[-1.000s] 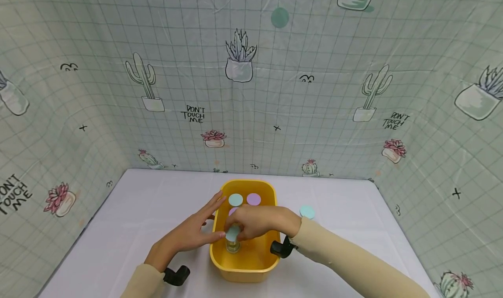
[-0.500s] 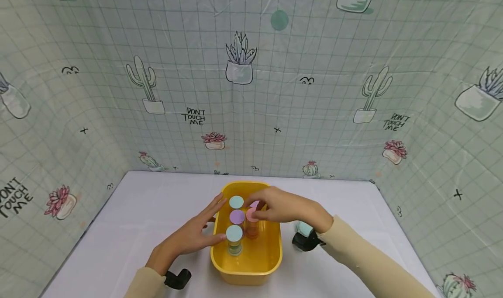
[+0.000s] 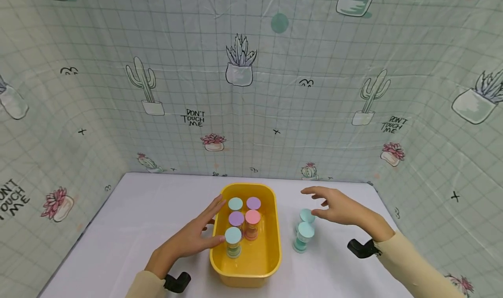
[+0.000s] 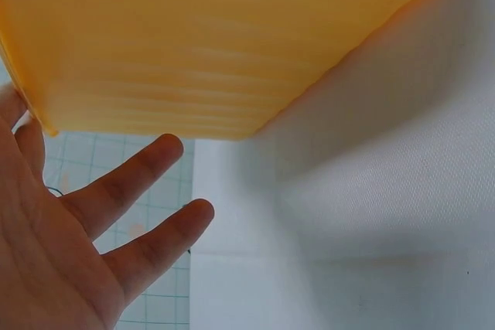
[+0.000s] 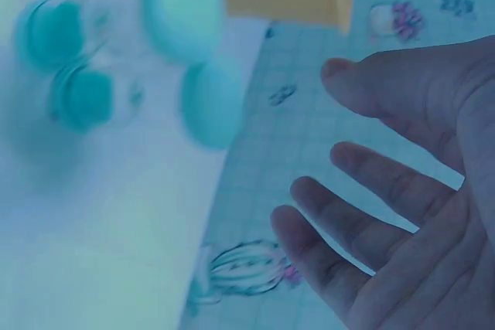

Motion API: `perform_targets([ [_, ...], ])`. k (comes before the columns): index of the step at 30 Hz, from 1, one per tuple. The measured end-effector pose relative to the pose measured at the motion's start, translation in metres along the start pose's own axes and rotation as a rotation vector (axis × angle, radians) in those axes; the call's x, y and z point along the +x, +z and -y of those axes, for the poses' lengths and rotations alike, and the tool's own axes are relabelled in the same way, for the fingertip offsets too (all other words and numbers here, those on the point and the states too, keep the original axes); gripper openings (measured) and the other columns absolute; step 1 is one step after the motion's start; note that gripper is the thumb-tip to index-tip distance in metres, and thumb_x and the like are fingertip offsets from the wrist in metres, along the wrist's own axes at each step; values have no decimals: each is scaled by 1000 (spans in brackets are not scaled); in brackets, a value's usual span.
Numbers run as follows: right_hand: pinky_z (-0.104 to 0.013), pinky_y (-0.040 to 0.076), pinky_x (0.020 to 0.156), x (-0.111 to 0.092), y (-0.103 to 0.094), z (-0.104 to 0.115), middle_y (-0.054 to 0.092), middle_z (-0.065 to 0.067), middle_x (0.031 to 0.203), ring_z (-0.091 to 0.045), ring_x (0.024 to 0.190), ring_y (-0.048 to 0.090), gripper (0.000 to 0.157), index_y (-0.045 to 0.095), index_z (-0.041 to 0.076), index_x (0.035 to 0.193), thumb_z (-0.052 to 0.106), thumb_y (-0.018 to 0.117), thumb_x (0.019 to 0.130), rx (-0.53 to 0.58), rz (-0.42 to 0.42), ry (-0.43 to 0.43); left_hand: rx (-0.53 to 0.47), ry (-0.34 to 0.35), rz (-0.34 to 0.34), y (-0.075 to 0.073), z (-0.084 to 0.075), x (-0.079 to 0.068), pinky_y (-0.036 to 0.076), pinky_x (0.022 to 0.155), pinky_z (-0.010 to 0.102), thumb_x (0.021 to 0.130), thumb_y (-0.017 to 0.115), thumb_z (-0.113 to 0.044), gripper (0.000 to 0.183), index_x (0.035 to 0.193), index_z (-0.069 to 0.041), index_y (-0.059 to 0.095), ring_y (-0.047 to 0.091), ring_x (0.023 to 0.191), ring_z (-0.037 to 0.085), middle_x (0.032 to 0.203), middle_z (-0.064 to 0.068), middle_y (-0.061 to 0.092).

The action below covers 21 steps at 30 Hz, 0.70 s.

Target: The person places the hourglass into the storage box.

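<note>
My left hand (image 3: 190, 234) lies along the left side of a yellow bin (image 3: 271, 269), fingers extended at its rim, thumb over the edge close to a light-blue-topped sand timer (image 3: 233, 235). In the left wrist view, two straight fingers (image 4: 135, 179) show below the bin's wall. Also upright in the bin are a pink sand timer (image 3: 252, 217), two purple-topped ones (image 3: 236, 218) and another with a light-blue top (image 3: 235, 203). My right hand (image 3: 342, 208) holds nothing, its fingers spread beside two turquoise sand timers (image 3: 305, 231) standing on the table, one behind the other.
The white table (image 3: 157, 202) carries the bin near its middle, with the turquoise pair to the bin's right. A cloth backdrop (image 3: 275, 101) printed with cacti rises behind the table and along both sides.
My right hand let go of the light-blue-topped sand timer in the bin, passed over the pink one and moved right, out of the bin, to the turquoise pair. My left hand stayed at the rim.
</note>
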State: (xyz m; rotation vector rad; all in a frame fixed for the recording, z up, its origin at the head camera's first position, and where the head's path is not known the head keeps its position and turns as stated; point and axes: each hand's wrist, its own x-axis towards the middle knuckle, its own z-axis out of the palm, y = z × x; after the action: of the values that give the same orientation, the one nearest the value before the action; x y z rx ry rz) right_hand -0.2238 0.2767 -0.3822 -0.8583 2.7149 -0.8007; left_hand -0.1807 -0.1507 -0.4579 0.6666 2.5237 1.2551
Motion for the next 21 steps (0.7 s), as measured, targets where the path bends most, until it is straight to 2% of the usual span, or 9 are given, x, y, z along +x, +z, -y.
perform_targets([
  [5, -53, 59, 93, -9, 8, -22, 55, -23, 148, -44, 124, 62, 61, 52, 6, 146, 5, 75, 90, 52, 49, 55, 4, -7, -4, 1, 0, 1, 46, 108, 64, 93, 71, -48, 92, 166, -31, 18, 55, 134, 37, 175, -4, 4],
  [11, -58, 56, 95, -7, 25, -33, 52, -26, 149, -46, 124, 61, 62, 51, 7, 147, 8, 76, 90, 110, 109, 74, -3, -13, 0, 3, 0, 0, 46, 108, 63, 93, 70, -48, 92, 166, -31, 17, 55, 134, 36, 175, -4, 3],
  [16, -53, 58, 93, -2, 34, -35, 54, -28, 147, -44, 122, 62, 60, 53, 8, 146, 7, 76, 90, 140, 132, 71, -11, -19, 1, 4, -1, 0, 47, 108, 63, 93, 70, -47, 92, 166, -30, 18, 55, 134, 36, 175, -3, 4],
  [21, -45, 60, 92, 4, 35, -37, 56, -28, 144, -46, 122, 62, 55, 54, 6, 145, 5, 73, 93, 171, 147, 38, -5, -10, -5, 1, -3, 0, 47, 108, 62, 94, 71, -46, 92, 167, -29, 18, 54, 136, 37, 175, -3, 3],
])
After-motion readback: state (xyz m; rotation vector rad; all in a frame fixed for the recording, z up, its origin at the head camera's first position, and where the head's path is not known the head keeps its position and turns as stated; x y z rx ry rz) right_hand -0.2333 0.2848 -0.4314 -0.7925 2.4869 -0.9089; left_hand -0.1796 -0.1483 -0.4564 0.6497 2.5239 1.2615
